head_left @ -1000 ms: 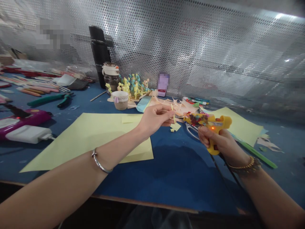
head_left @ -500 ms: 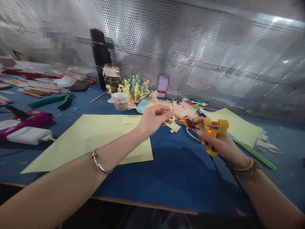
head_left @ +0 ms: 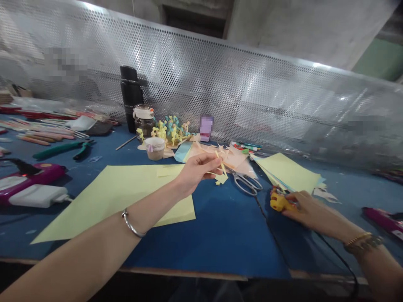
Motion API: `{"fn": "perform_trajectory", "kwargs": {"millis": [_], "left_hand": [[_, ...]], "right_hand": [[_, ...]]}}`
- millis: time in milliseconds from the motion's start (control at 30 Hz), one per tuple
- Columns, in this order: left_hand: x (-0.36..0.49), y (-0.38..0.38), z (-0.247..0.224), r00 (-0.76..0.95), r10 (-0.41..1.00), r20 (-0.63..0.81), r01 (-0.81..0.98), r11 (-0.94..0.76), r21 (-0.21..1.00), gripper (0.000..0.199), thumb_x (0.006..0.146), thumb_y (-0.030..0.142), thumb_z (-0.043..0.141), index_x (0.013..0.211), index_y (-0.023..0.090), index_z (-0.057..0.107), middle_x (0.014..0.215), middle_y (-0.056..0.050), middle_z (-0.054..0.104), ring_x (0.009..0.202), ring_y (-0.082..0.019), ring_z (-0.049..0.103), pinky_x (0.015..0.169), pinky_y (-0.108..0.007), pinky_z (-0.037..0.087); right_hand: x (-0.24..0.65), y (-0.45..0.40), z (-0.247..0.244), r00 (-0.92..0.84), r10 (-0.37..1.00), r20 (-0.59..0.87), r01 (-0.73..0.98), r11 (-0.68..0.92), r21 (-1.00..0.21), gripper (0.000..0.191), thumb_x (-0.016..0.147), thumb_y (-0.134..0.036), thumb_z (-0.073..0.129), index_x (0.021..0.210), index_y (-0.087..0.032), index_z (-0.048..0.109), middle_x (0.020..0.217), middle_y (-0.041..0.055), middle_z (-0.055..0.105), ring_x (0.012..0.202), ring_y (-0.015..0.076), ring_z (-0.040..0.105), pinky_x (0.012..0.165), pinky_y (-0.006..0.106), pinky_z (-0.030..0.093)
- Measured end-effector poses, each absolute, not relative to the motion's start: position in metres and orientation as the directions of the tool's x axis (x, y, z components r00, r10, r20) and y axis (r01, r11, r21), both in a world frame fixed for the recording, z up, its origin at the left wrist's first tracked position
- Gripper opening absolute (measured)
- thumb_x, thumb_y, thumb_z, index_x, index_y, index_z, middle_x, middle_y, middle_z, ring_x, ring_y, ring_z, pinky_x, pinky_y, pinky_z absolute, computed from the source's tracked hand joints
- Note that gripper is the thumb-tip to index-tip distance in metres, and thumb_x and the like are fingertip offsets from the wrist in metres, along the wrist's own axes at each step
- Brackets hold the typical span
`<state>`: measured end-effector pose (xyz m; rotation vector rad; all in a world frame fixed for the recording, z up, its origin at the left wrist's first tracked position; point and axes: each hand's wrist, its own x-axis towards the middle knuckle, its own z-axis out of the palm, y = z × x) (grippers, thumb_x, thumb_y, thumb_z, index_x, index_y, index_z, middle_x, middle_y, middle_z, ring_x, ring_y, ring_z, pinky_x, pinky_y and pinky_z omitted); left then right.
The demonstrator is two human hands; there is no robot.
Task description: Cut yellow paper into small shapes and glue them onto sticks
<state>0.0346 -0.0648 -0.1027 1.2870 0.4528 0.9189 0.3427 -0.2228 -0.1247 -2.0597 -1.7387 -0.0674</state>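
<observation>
My left hand (head_left: 201, 170) pinches a thin yellow paper strip (head_left: 223, 163) upright between thumb and fingers, above the blue table. To the right, my right hand (head_left: 304, 207) has its fingers closed on a yellow glue gun (head_left: 278, 201), low at the tabletop; part of the gun is hidden by the hand. Between the hands lie grey-handled scissors (head_left: 247, 183). A small yellow paper piece (head_left: 218, 183) rests just below my left hand. A large pale yellow sheet (head_left: 126, 188) lies under my left forearm.
Behind my left hand stand a white cup (head_left: 155, 149), yellow and blue paper flowers (head_left: 170, 128), a lidded jar (head_left: 144, 119), a black flask (head_left: 130, 96) and a phone (head_left: 206, 128). Green pliers (head_left: 59, 149) and a purple power strip (head_left: 47, 174) are left; stacked sheets (head_left: 286, 172) lie right.
My right hand has carried the glue gun away from the paper strip, right and down to the tabletop, uncovering the scissors. My left hand still pinches the strip. The view has tilted up.
</observation>
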Motion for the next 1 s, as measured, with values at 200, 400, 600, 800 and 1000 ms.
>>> {"fn": "perform_trajectory", "kwargs": {"millis": [200,400,600,800,1000], "left_hand": [[0.034,-0.068,-0.104,0.619,0.753,0.223,-0.333,-0.006,0.943,0.022,0.070,0.036,0.072,0.075,0.017,0.064,0.068,0.001,0.063,0.067,-0.009,0.062,0.060,-0.018,0.045],[0.035,-0.067,-0.104,0.567,0.793,0.222,-0.371,0.005,0.929,0.024,0.069,0.037,0.074,0.074,0.016,0.063,0.068,0.002,0.062,0.064,-0.009,0.061,0.063,-0.020,0.044],[0.039,-0.068,-0.105,0.517,0.832,0.201,-0.384,0.016,0.923,0.024,0.065,0.034,0.077,0.073,0.016,0.062,0.065,0.004,0.061,0.062,-0.008,0.061,0.061,-0.020,0.043],[0.040,-0.070,-0.106,0.523,0.833,0.184,-0.376,0.032,0.926,0.024,0.065,0.034,0.077,0.070,0.016,0.062,0.063,0.004,0.062,0.060,-0.007,0.061,0.060,-0.018,0.045],[0.041,-0.071,-0.106,0.543,0.815,0.202,-0.376,0.021,0.926,0.023,0.066,0.035,0.077,0.070,0.016,0.064,0.063,0.004,0.063,0.059,-0.007,0.060,0.059,-0.017,0.045]], "right_hand": [[0.241,-0.189,-0.078,0.054,0.909,0.413,0.851,0.174,-0.495,0.033,0.080,-0.043,0.060,0.106,-0.024,0.059,0.098,0.0072,0.064,0.086,0.0226,0.063,0.075,0.038,0.053],[0.172,-0.147,-0.089,0.049,0.860,0.508,0.492,0.422,-0.761,0.031,0.075,-0.029,0.065,0.101,-0.021,0.050,0.085,0.0023,0.057,0.074,0.0150,0.060,0.062,0.028,0.052],[0.180,-0.139,-0.116,0.133,0.803,0.581,0.385,0.499,-0.777,0.027,0.073,-0.020,0.065,0.096,-0.022,0.051,0.079,-0.0014,0.054,0.071,0.0119,0.057,0.064,0.026,0.051],[0.182,-0.140,-0.114,0.127,0.779,0.615,0.386,0.532,-0.754,0.024,0.072,-0.019,0.065,0.093,-0.023,0.053,0.083,-0.0005,0.056,0.071,0.0117,0.057,0.065,0.026,0.052],[0.184,-0.140,-0.115,0.090,0.787,0.610,0.388,0.536,-0.749,0.022,0.074,-0.018,0.063,0.094,-0.023,0.055,0.082,-0.0007,0.056,0.072,0.0119,0.056,0.066,0.026,0.051]]}}
